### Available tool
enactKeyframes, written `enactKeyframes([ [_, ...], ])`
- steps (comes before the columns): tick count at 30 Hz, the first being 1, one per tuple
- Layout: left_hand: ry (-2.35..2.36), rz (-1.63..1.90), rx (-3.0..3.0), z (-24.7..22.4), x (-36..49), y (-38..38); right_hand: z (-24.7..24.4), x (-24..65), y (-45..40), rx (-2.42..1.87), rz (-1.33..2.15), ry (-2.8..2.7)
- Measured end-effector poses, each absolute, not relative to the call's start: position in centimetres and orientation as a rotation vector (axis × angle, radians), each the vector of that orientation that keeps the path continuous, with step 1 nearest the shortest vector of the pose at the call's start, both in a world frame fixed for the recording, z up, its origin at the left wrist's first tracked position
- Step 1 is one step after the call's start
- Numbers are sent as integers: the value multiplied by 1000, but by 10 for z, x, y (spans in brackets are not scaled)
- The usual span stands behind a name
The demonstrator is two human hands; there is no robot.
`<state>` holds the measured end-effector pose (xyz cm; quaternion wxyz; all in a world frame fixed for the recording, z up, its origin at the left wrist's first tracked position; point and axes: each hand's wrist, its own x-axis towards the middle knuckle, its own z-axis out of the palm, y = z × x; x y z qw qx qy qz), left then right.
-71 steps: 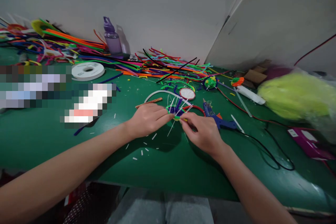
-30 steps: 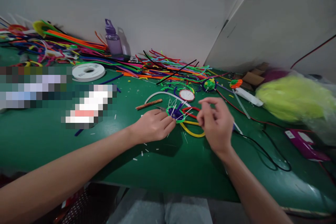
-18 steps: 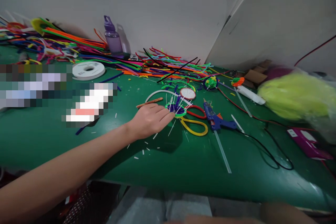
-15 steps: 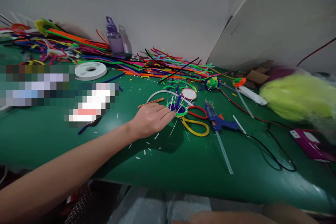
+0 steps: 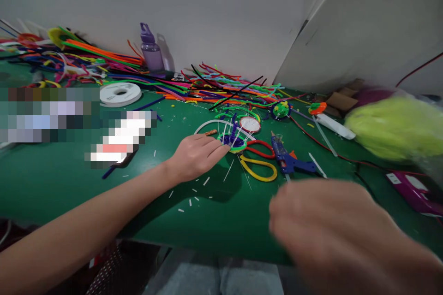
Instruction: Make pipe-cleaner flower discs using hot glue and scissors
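My left hand (image 5: 195,159), its fingers closed, grips the near-left edge of a small round pipe-cleaner piece (image 5: 238,146). This piece has a bright green rim, a dark blue middle and thin white strands sticking up from it. My right hand (image 5: 318,221) is over the front right of the table, smeared by motion, and its fingertips do not show clearly. Scissors with one red and one yellow handle (image 5: 259,176) lie just right of the piece, their blades hidden beneath it. Beyond them lies a blue glue gun (image 5: 287,161).
Piled pipe cleaners (image 5: 228,92) line the wall beside a purple bottle (image 5: 151,53). A white ribbon spool (image 5: 121,99) lies at left. White snippets (image 5: 190,202) are scattered near my left hand. At right are a yellow-green bundle (image 5: 391,129) and a magenta power strip (image 5: 411,193).
My right hand has come up from the bottom edge to above the table's front right, now covering part of the glue stick and black cord. My left hand stays on the pipe-cleaner piece.
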<state>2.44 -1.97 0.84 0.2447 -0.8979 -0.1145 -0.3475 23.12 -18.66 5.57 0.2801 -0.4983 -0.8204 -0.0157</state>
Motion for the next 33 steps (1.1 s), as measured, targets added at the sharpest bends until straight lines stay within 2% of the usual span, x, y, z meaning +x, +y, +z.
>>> enactKeyframes([
  [4, -307, -892, -2470, 7, 25, -19, 55, 264, -121, -1328, -240, -2194],
  [7, -253, -791, -2526, 6, 27, -19, 35, 286, -100, -1491, -203, -2069],
  [14, -239, -773, -2570, 3, 28, -19, 23, 309, -99, -1756, -16, -2112],
  [23, -261, -877, -2531, -3, 31, -19, 7, 365, -109, -1870, 275, -2257],
  [28, -262, -903, -2626, -4, 30, -18, 7, 363, -109, -1858, 269, -2255],
  [33, -267, -782, -2814, 5, 14, 1, 18, 365, -109, -1784, 373, -2261],
])
